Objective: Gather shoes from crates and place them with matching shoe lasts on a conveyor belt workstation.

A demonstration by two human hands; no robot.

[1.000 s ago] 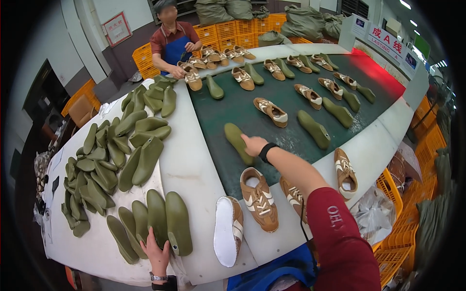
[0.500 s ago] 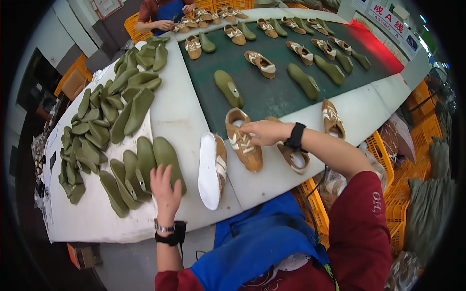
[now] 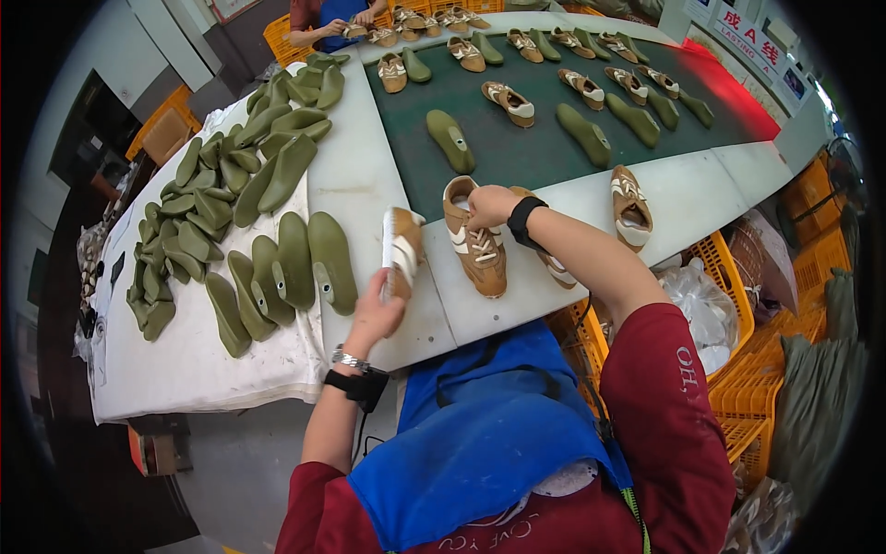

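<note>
My left hand (image 3: pixel 372 316) grips the toe end of a tan shoe with a white sole (image 3: pixel 402 247), tipped on its side on the white table edge (image 3: pixel 415 323). My right hand (image 3: pixel 489 205) closes on the heel opening of a second tan laced shoe (image 3: pixel 480 254) that stands upright just to the right. A third tan shoe (image 3: pixel 556 268) lies partly under my right forearm. A green shoe last (image 3: pixel 450 140) rests on the dark green belt (image 3: pixel 517 152) just beyond my right hand.
Three green lasts (image 3: pixel 295 263) lie side by side left of my left hand, with a heap of several more (image 3: pixel 221 185) on the white cloth. Another tan shoe (image 3: pixel 630 208) sits to the right. Shoes and lasts line the belt. A co-worker (image 3: pixel 328 14) works at the far end. Orange crates (image 3: pixel 748 369) stand at the right.
My left hand moved from the green lasts to the side-lying shoe and took hold of it. My right hand stays on the upright shoe. The view has shifted closer to the table.
</note>
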